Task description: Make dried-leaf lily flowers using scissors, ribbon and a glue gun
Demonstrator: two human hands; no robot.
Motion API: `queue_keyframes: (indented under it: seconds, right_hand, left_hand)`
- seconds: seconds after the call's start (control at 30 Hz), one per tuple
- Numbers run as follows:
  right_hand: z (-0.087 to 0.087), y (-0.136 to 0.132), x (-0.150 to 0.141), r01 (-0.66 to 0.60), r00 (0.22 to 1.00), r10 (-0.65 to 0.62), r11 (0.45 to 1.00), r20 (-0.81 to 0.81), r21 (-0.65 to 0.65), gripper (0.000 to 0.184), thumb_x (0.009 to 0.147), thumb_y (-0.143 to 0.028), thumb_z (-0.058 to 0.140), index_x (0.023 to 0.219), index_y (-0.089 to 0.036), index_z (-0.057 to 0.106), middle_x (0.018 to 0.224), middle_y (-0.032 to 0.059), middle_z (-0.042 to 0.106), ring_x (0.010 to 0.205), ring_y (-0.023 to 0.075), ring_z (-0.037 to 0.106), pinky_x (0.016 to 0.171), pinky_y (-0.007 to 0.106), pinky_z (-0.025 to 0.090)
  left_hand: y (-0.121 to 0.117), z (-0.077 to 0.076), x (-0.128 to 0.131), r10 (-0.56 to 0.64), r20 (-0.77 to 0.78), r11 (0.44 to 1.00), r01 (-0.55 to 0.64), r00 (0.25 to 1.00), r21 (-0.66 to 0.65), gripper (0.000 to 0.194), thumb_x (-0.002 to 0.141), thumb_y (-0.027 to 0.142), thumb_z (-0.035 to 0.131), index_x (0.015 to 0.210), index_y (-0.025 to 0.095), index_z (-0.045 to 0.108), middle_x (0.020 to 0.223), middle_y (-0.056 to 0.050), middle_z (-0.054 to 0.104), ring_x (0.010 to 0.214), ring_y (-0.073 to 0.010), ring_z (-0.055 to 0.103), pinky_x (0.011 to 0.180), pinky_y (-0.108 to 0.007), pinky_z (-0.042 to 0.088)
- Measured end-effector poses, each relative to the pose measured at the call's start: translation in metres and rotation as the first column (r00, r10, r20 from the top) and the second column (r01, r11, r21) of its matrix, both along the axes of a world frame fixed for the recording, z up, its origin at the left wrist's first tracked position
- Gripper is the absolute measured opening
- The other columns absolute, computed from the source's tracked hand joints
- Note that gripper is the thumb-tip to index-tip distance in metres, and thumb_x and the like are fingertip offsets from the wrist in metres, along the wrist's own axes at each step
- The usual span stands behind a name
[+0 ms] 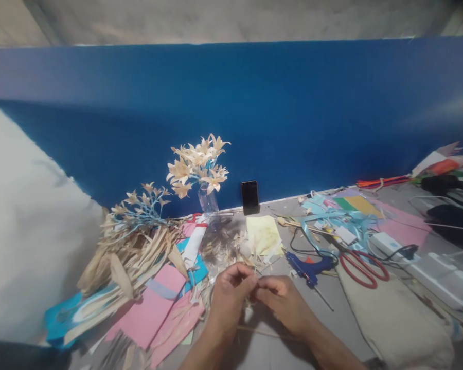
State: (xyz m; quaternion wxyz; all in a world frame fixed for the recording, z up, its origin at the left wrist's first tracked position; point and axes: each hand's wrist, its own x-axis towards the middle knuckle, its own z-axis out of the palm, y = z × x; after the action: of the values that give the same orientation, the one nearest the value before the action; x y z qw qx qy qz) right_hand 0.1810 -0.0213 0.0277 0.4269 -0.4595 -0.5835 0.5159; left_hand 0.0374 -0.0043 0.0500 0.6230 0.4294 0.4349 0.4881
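My left hand [231,293] and my right hand [283,303] meet low in the middle of the head view, their fingertips pinched close together. Whatever lies between the fingers is too small and hidden to make out. Dry, pale scraps [241,246] are strewn just beyond my fingers, with a sheet of yellow paper [263,235] behind them. To the right of my right hand lies a blue glue gun [308,267]. A thin stick [268,333] shows below my hands on the grey surface.
Cream flowers [198,167] stand in a clear vase [209,203] by the blue wall. Dried husks [139,252] and pink paper [148,313] are piled on the left. A dark phone [250,198] leans at the back. Red-handled scissors [364,270], blue ribbon [332,218] and a power strip [440,277] lie right.
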Motion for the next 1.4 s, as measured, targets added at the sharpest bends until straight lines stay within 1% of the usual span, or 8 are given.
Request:
queue_keyframes:
  seconds: [0.13, 0.27, 0.57, 0.73, 0.93, 1.03, 1.17, 1.4]
  right_hand:
    - [-0.002, 0.006, 0.003, -0.001, 0.996, -0.004, 0.998, 0.089, 0.056, 0.033, 0.090, -0.036, 0.057, 0.067, -0.015, 0.068, 0.064, -0.0005, 0.060, 0.066, 0.0143, 0.052, 0.061, 0.023, 0.037]
    - [-0.002, 0.012, 0.002, 0.019, 0.987, -0.030, 0.997, 0.156, 0.076, 0.031, 0.089, -0.033, 0.057, 0.065, -0.016, 0.068, 0.062, 0.0002, 0.060, 0.065, 0.0153, 0.052, 0.060, 0.024, 0.037]
    - [-0.012, 0.015, -0.001, -0.025, 0.977, 0.004, 0.995, 0.215, 0.097, 0.032, 0.091, -0.034, 0.052, 0.069, -0.017, 0.069, 0.071, 0.0038, 0.067, 0.072, 0.0190, 0.059, 0.068, 0.026, 0.042]
    - [-0.020, 0.019, 0.001, -0.046, 0.976, 0.026, 0.995, 0.215, 0.086, 0.042, 0.094, -0.046, 0.049, 0.072, -0.017, 0.070, 0.074, 0.0057, 0.069, 0.073, 0.0204, 0.061, 0.068, 0.026, 0.043]
    - [-0.021, 0.021, 0.006, -0.116, 0.972, 0.103, 0.992, 0.213, 0.052, 0.048, 0.094, -0.056, 0.048, 0.072, -0.020, 0.070, 0.074, 0.0063, 0.070, 0.072, 0.0225, 0.063, 0.068, 0.027, 0.046]
    - [-0.018, 0.020, 0.010, -0.109, 0.965, 0.091, 0.992, 0.247, 0.060, 0.045, 0.092, -0.055, 0.049, 0.075, -0.021, 0.072, 0.077, 0.0076, 0.073, 0.075, 0.0247, 0.065, 0.070, 0.029, 0.047]
    - [-0.012, 0.021, 0.009, -0.082, 0.961, 0.062, 0.995, 0.270, 0.063, 0.038, 0.090, -0.049, 0.051, 0.080, -0.021, 0.076, 0.081, 0.0079, 0.075, 0.077, 0.0263, 0.067, 0.071, 0.031, 0.048]
    - [0.000, 0.028, -0.027, -0.028, 0.957, -0.005, 0.994, 0.289, 0.109, 0.033, 0.089, -0.044, 0.054, 0.080, -0.021, 0.077, 0.083, 0.0075, 0.076, 0.082, 0.0264, 0.067, 0.075, 0.032, 0.048]
  left_hand:
    - [0.002, -0.003, -0.004, -0.012, -0.014, 1.000, 0.012, 1.000, -0.004, 0.016, 0.068, 0.023, 0.077, 0.073, 0.016, 0.063, 0.059, 0.001, 0.061, 0.056, -0.0118, 0.054, 0.057, -0.023, 0.043]
    - [0.007, -0.010, -0.007, 0.116, 0.047, 0.993, -0.116, 0.992, 0.008, 0.028, 0.064, 0.021, 0.080, 0.088, 0.019, 0.065, 0.073, 0.001, 0.065, 0.066, -0.0124, 0.060, 0.062, -0.022, 0.047]
    - [0.009, -0.025, -0.004, 0.083, 0.082, 0.996, -0.085, 0.993, 0.017, 0.028, 0.065, 0.037, 0.085, 0.067, 0.015, 0.067, 0.061, 0.001, 0.060, 0.056, -0.0105, 0.052, 0.055, -0.022, 0.041]
    - [0.008, -0.040, -0.003, 0.059, 0.141, 0.998, -0.053, 0.988, -0.042, 0.041, 0.067, 0.045, 0.085, 0.091, 0.014, 0.074, 0.077, -0.005, 0.068, 0.061, -0.0123, 0.057, 0.060, -0.025, 0.045]
    - [0.006, -0.039, 0.002, 0.118, 0.265, 0.993, -0.106, 0.957, -0.060, 0.062, 0.072, 0.042, 0.082, 0.126, 0.021, 0.058, 0.072, 0.000, 0.064, 0.058, -0.0123, 0.056, 0.055, -0.023, 0.043]
    - [0.001, -0.028, 0.004, 0.090, 0.229, 0.996, -0.082, 0.969, -0.042, 0.055, 0.066, 0.037, 0.087, 0.112, 0.017, 0.064, 0.081, -0.004, 0.065, 0.067, -0.0135, 0.058, 0.061, -0.024, 0.044]
    - [-0.002, -0.019, 0.003, 0.110, 0.085, 0.994, -0.110, 0.990, -0.007, 0.042, 0.064, 0.036, 0.086, 0.097, 0.015, 0.069, 0.066, 0.002, 0.055, 0.061, -0.0111, 0.049, 0.057, -0.022, 0.039]
    - [0.014, -0.014, -0.026, 0.207, -0.041, 0.978, -0.208, 0.977, -0.010, 0.015, 0.062, 0.019, 0.077, 0.071, 0.016, 0.066, 0.065, 0.000, 0.059, 0.062, -0.0133, 0.051, 0.062, -0.025, 0.041]
